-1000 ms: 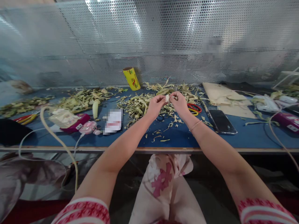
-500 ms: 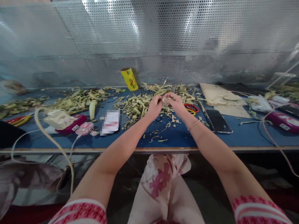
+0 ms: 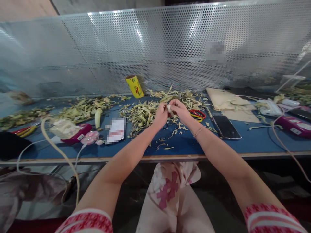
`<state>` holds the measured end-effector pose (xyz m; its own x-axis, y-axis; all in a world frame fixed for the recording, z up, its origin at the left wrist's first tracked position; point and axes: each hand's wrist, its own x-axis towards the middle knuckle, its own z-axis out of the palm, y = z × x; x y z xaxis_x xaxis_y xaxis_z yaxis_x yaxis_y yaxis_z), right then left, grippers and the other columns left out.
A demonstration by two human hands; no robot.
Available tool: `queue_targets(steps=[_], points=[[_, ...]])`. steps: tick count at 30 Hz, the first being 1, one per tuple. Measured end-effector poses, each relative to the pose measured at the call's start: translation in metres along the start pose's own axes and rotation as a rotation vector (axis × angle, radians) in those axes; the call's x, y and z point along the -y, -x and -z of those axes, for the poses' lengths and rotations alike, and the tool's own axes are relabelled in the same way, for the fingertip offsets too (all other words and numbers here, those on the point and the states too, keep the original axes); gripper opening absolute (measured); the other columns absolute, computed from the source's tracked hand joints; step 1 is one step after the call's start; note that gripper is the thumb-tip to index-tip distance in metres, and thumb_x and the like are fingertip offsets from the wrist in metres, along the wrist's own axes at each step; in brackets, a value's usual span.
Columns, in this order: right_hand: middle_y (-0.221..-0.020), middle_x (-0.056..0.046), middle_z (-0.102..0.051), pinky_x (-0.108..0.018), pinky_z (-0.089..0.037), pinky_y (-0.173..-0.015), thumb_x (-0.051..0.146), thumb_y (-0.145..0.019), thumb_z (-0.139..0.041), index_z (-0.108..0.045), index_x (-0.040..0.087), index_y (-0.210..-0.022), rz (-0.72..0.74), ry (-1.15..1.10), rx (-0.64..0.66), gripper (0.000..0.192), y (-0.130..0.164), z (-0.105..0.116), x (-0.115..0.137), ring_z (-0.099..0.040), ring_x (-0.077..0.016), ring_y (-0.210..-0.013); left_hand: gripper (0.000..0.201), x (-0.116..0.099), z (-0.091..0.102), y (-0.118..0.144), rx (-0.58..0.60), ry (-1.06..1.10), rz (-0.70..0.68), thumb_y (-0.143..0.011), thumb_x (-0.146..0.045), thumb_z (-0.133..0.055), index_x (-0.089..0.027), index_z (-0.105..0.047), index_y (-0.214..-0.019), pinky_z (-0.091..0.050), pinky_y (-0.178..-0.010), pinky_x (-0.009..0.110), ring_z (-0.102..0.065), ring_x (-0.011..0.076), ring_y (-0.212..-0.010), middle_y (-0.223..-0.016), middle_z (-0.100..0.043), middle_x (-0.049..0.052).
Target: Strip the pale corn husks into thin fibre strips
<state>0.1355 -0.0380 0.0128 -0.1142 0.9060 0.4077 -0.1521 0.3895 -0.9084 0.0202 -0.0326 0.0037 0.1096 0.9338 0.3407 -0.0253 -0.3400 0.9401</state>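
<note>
Pale piece (image 3: 169,108): pinched between your left hand (image 3: 161,114) and right hand (image 3: 180,110), held above the table (image 3: 218,144), twelve o'clock.
Peelings (image 3: 143,111): piled at eleven o'clock; judging by that, much stripping is done.
This piece: looks nearly bare.
Scissors (image 3: 198,114): one o'clock, untouched.

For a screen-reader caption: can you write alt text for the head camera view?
Two bare hands, left hand and right hand, together pinch a small pale piece above a blue table strewn with yellowish-green husk scraps. A black phone and red-and-yellow scissors lie to the right, a yellow roll stands by the perforated metal wall.
</note>
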Motion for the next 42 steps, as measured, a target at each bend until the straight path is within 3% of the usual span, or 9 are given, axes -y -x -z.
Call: queue_targets(steps=[6,13,20,26,34,39,42], points=[[-0.056,0.007,-0.043,-0.023,-0.032,-0.051,0.036,-0.070,-0.065,-0.046,0.021,-0.072,0.038,0.054,0.077,0.024,0.000,-0.002,-0.002,-0.038,-0.0083,-0.052,0.015,0.001,-0.002,0.000,-0.016,0.034,0.027,-0.085,-0.018,-0.055,-0.020,-0.041,-0.079,-0.037,-0.056,0.024,-0.043,0.0076,-0.051,-0.063,-0.046,-0.005],[-0.057,0.007,-0.039,-0.023,-0.030,-0.051,0.039,-0.077,-0.059,-0.042,0.022,-0.069,0.033,0.100,-0.061,0.025,-0.005,-0.003,-0.012,-0.035,-0.0079,-0.052,0.013,0.003,-0.002,-0.003,-0.112,0.038,0.094,-0.086,-0.021,-0.056,-0.021,-0.043,-0.082,-0.041,-0.058,0.025,-0.048,0.0096,-0.055,-0.064,-0.048,-0.004],[-0.057,0.006,-0.041,-0.024,-0.034,-0.051,0.042,-0.083,-0.055,-0.041,0.024,-0.073,0.068,0.213,-0.103,0.025,-0.004,-0.005,-0.010,-0.041,-0.0097,-0.052,0.016,0.009,-0.001,-0.005,-0.206,-0.030,0.052,-0.088,-0.031,-0.056,-0.022,-0.044,-0.083,-0.037,-0.058,0.028,-0.045,0.0112,-0.050,-0.059,-0.047,-0.004],[-0.049,0.008,-0.041,-0.026,-0.036,-0.045,0.060,-0.080,-0.056,-0.042,0.026,-0.077,0.072,0.236,-0.127,0.038,0.001,-0.006,-0.002,-0.041,-0.0098,-0.041,0.031,0.014,0.001,-0.005,-0.234,-0.060,-0.122,-0.082,-0.049,-0.061,-0.022,-0.046,-0.083,-0.031,-0.061,0.028,-0.042,0.0129,-0.053,-0.057,-0.040,-0.005],[-0.046,0.008,-0.037,-0.026,-0.031,-0.039,0.065,-0.077,-0.057,-0.043,0.025,-0.077,0.073,0.261,-0.280,0.042,-0.003,0.006,0.000,-0.036,-0.0089,-0.037,0.027,0.004,0.004,0.001,-0.112,-0.194,-0.180,-0.085,-0.046,-0.059,-0.022,-0.046,-0.083,-0.026,-0.057,0.029,-0.032,0.0109,-0.045,-0.050,-0.034,-0.006],[-0.050,0.009,-0.030,-0.024,-0.024,-0.038,0.062,-0.078,-0.057,-0.039,0.025,-0.078,0.079,0.162,-0.406,0.040,-0.012,0.015,-0.007,-0.029,-0.0070,-0.037,0.030,0.002,0.001,0.010,0.022,-0.113,-0.222,-0.083,-0.050,-0.060,-0.023,-0.049,-0.086,-0.026,-0.055,0.028,-0.029,0.0097,-0.043,-0.048,-0.031,-0.007],[-0.048,0.010,-0.026,-0.023,-0.020,-0.037,0.055,-0.080,-0.058,-0.038,0.026,-0.079,0.034,0.040,-0.458,0.035,-0.013,0.015,-0.005,-0.026,-0.0067,-0.036,0.031,0.001,0.000,0.013,0.021,-0.055,-0.218,-0.082,-0.052,-0.061,-0.023,-0.050,-0.087,-0.028,-0.057,0.028,-0.032,0.0101,-0.046,-0.052,-0.032,-0.006]])
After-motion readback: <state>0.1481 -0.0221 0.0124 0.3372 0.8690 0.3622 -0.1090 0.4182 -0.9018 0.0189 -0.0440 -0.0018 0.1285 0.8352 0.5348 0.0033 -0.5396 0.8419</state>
